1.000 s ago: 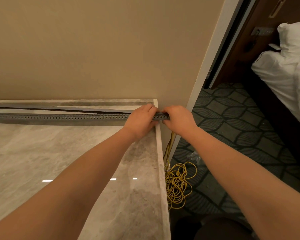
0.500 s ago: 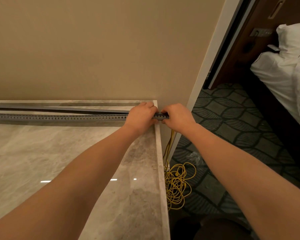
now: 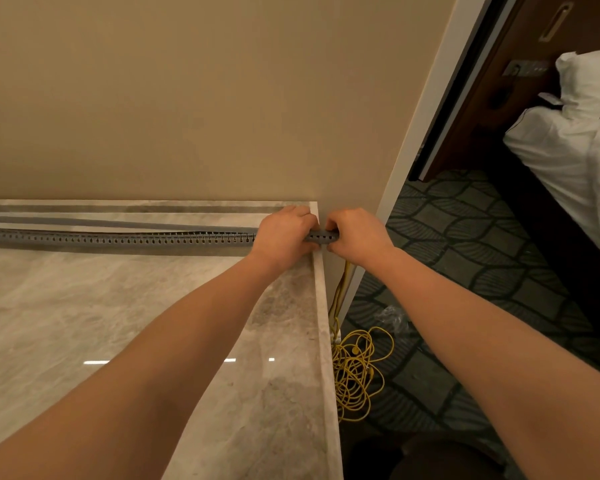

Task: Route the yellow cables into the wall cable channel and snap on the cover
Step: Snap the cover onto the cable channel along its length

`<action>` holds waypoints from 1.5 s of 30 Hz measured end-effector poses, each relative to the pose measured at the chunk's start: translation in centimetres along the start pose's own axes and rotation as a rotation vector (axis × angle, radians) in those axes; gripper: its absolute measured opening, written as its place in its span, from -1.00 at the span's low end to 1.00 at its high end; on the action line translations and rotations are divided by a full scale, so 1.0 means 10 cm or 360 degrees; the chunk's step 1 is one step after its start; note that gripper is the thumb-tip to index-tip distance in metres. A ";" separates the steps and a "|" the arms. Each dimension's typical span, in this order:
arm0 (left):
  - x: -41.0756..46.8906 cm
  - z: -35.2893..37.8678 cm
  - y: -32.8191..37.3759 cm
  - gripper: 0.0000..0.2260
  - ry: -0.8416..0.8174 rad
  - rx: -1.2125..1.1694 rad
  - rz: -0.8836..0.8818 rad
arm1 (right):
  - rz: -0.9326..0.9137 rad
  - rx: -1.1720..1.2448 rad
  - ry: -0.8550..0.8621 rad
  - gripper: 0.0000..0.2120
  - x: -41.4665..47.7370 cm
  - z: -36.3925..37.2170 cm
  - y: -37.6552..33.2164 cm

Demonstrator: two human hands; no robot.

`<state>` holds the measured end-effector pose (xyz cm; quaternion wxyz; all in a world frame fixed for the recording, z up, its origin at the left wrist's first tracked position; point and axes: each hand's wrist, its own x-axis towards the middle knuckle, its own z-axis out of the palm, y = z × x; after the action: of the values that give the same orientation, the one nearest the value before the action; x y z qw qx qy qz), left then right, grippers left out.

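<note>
A long grey slotted cable channel [image 3: 125, 240] lies along the back of the marble counter [image 3: 84, 313], near the beige wall. Its flat grey cover strip [image 3: 84, 222] lies just behind it, angled slightly. My left hand [image 3: 284, 233] and my right hand [image 3: 355, 235] both grip the channel's right end at the counter's corner, a short bit of channel showing between them. Yellow cables [image 3: 340, 289] hang down from under my right hand beside the counter's side and end in a tangled pile [image 3: 357, 372] on the carpet.
The beige wall [image 3: 205, 98] ends in a white corner trim [image 3: 420, 133] right of my hands. Beyond it are patterned dark carpet [image 3: 465, 244], a bed with white bedding [image 3: 568, 147] and a crumpled clear plastic wrapper [image 3: 392, 317] on the floor.
Both hands stay on the channel's right end, shifted only slightly. The view has moved a little; the cables and cover lie as before.
</note>
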<state>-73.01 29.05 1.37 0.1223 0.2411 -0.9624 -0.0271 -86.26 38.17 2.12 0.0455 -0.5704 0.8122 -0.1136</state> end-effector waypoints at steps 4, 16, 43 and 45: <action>-0.06 0.00 0.05 -0.76 0.0014 -0.0010 -0.0045 | -0.0032 0.0051 -0.0095 -0.81 -0.03 -0.03 -0.04; -0.30 -0.16 -0.10 -0.67 -0.0202 -0.0008 -0.0123 | 0.0049 -0.0253 -0.0131 -0.72 -0.23 -0.05 -0.14; -1.51 -0.74 -2.26 -0.59 -0.0408 0.0169 -0.0308 | 0.0003 -0.0141 -0.0240 -0.65 0.32 0.47 -2.59; -1.60 -0.80 -2.47 -0.54 -0.0425 0.0183 -0.0258 | 0.0031 -0.0126 -0.0237 -0.64 0.35 0.54 -2.83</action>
<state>-46.09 14.86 2.83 -0.0234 0.3188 -0.9474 -0.0136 -60.44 25.03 3.81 0.0843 -0.5707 0.8160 -0.0383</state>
